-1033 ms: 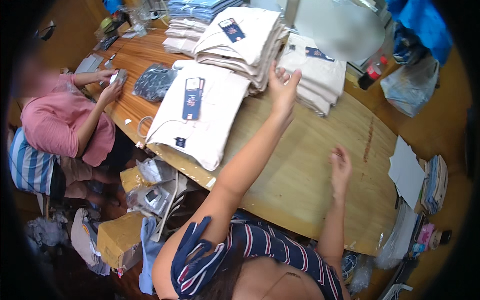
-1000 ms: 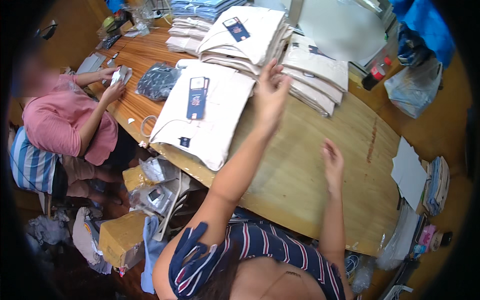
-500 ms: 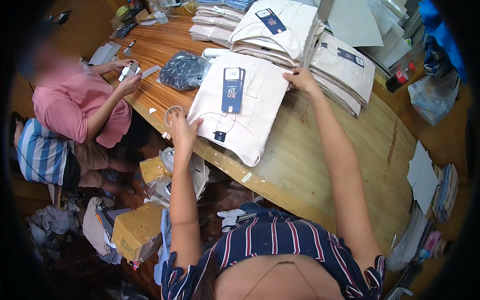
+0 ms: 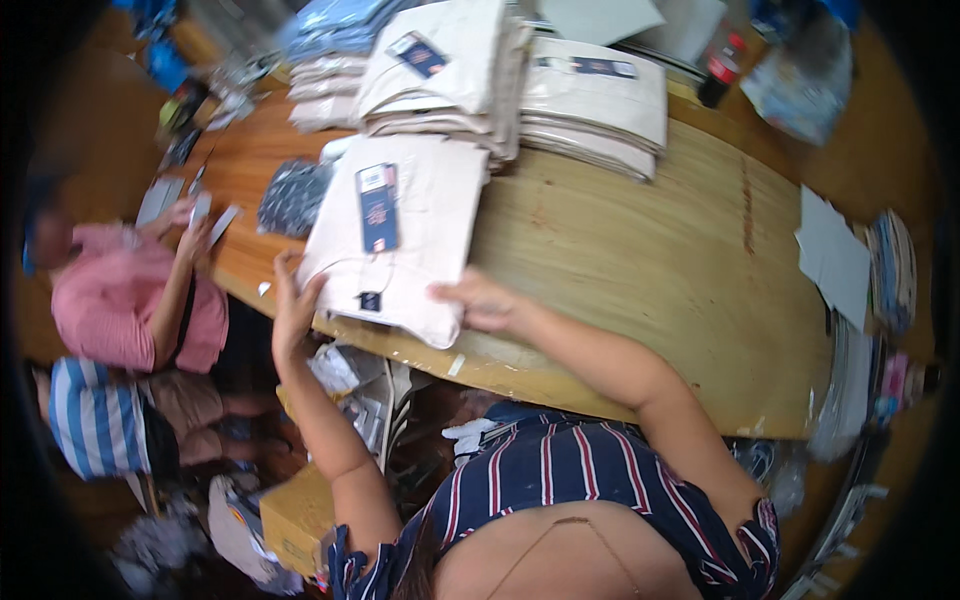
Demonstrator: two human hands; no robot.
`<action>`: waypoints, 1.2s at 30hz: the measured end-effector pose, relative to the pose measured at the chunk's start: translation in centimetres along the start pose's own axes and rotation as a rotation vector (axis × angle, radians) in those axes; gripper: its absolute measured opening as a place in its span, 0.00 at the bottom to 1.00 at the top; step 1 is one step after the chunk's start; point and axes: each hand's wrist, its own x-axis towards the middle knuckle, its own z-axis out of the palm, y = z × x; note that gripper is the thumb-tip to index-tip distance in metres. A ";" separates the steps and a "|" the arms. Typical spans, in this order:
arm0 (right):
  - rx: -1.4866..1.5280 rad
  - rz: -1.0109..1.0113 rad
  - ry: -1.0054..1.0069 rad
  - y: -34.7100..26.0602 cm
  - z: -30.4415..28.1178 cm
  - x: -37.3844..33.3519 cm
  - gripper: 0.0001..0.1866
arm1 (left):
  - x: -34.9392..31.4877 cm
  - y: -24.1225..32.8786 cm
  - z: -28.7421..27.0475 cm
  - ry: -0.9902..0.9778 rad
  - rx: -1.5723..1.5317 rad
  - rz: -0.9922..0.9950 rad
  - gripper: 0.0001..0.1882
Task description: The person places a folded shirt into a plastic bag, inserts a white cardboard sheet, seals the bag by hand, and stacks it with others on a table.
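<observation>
2 bare hands meet a folded cream garment [image 4: 425,225] with a navy hang tag [image 4: 378,210], which lies at the near edge of the bench [image 4: 640,270]. Nearest, on the cluttered floor at lower left, stands a cardboard box [image 4: 300,520]. The left hand [image 4: 297,305] is spread in a curve around the garment's near-left corner, its thumb on the cloth. The right hand [image 4: 478,303] touches the near-right edge; it is blurred, and I cannot tell whether it pinches the fabric.

The bench's pale wood stretches rightward, with stains, to white sheets [image 4: 835,250] on its right end; leftward its top turns reddish brown. There a co-worker in a pink top [image 4: 130,300] holds something small and white. A dark bagged packet [image 4: 295,198] sits beside the garment. Just behind, a tall cream stack [image 4: 440,75] blocks the way; farther back are blue bagged garments [image 4: 340,25] and a red-capped bottle [image 4: 720,70].
</observation>
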 end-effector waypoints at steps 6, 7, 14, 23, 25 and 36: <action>-0.354 -0.280 -0.014 -4.2 1.5 -6.4 0.27 | -5.6 3.7 3.7 0.085 0.154 0.183 0.09; -0.487 -0.303 0.012 -5.6 1.1 -8.8 0.27 | -6.8 4.5 6.0 0.081 0.155 0.198 0.07; -0.655 -0.235 0.310 -10.6 -8.2 -29.1 0.22 | -15.8 8.3 27.0 -0.183 -0.181 0.104 0.05; -1.410 -0.083 1.909 -17.5 -16.1 -61.0 0.14 | -21.2 11.0 34.3 -0.284 0.658 0.310 0.21; -1.737 0.091 2.661 -16.8 -18.7 -69.1 0.26 | -21.3 13.3 34.8 -0.135 0.672 0.479 0.24; -1.675 0.516 2.004 -9.9 -15.8 -58.0 0.20 | -27.2 26.2 49.0 -0.553 0.115 0.653 0.21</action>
